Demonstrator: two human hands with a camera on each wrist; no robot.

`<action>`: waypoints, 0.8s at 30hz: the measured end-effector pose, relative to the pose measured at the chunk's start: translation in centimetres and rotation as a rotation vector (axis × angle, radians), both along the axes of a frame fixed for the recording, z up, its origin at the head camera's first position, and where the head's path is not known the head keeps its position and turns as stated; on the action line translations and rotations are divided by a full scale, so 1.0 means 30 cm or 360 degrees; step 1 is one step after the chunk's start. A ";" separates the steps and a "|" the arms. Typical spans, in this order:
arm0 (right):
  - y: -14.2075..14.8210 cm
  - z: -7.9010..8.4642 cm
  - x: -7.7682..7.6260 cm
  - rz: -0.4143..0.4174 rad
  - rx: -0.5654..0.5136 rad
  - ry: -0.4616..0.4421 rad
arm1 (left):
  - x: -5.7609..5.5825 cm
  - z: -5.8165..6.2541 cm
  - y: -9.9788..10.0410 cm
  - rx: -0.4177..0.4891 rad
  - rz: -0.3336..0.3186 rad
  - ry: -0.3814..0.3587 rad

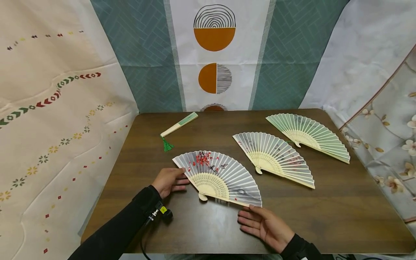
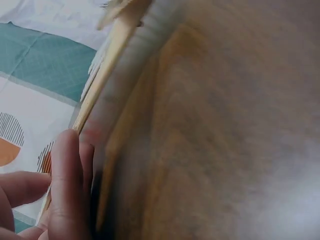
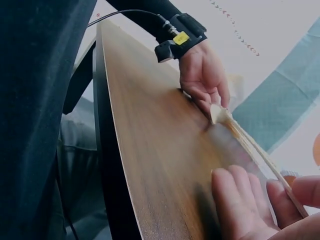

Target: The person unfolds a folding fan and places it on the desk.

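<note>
A spread folding fan (image 1: 224, 177) with pale grey pleats, red blossoms and cream ribs is at the front middle of the table, its pivot end toward the person. My left hand (image 1: 171, 181) pinches its left outer rib between thumb and fingers. At the lower right corner, my right hand (image 1: 266, 225) pinches the other outer rib, its remaining fingers extended below. In the right wrist view the fan (image 3: 255, 150) appears edge-on, just above the tabletop. Its outer rib (image 2: 112, 65) runs up from the left fingers in the left wrist view.
Behind and to the right lie an open white fan (image 1: 276, 155) with a dark and reddish print and an open green fan (image 1: 308, 133). A folded green fan (image 1: 179, 124) with a green tassel (image 1: 167, 145) lies at the back left of the wooden table (image 1: 201, 231).
</note>
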State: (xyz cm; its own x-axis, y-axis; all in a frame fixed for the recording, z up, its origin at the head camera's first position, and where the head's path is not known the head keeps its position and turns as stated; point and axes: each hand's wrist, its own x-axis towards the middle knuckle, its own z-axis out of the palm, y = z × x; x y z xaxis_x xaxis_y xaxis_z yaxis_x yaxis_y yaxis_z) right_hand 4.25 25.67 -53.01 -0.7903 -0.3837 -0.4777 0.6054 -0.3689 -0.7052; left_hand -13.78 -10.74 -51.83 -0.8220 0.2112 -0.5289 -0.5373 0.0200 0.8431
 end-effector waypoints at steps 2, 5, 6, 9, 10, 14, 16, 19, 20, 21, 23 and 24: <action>0.006 -0.001 -0.001 -0.0026 -0.0004 -0.0002 | -0.011 0.000 0.006 0.0011 -0.0008 -0.0005; 0.011 -0.002 -0.002 -0.0059 -0.0015 -0.0014 | -0.024 0.002 0.010 -0.0003 -0.0026 -0.0005; 0.011 -0.002 -0.001 -0.0073 -0.0019 -0.0020 | -0.027 0.002 0.011 -0.0020 -0.0038 -0.0004; 0.013 -0.001 0.002 -0.0116 -0.0048 -0.0049 | -0.037 0.001 0.012 -0.0107 -0.0104 0.0020; 0.012 0.000 0.003 -0.0125 -0.0060 -0.0058 | -0.039 0.000 0.008 -0.0141 -0.0134 0.0039; 0.010 0.001 0.006 -0.0137 -0.0111 -0.0079 | -0.047 -0.002 -0.002 -0.0266 -0.0203 0.0081; 0.011 0.002 0.007 -0.0131 -0.0125 -0.0082 | -0.050 -0.002 -0.004 -0.0294 -0.0220 0.0080; 0.016 0.005 0.009 -0.0130 -0.0138 -0.0093 | -0.052 0.000 -0.001 -0.0315 -0.0227 0.0075; 0.019 0.006 0.010 -0.0130 -0.0137 -0.0103 | -0.053 0.001 -0.001 -0.0321 -0.0228 0.0079; 0.021 0.007 0.013 -0.0128 -0.0130 -0.0112 | -0.054 0.003 0.000 -0.0324 -0.0222 0.0078; 0.029 0.006 0.018 -0.0109 -0.0101 -0.0127 | -0.054 0.005 0.002 -0.0334 -0.0216 0.0081; 0.034 0.005 0.023 -0.0092 -0.0082 -0.0131 | -0.054 0.005 0.003 -0.0337 -0.0214 0.0081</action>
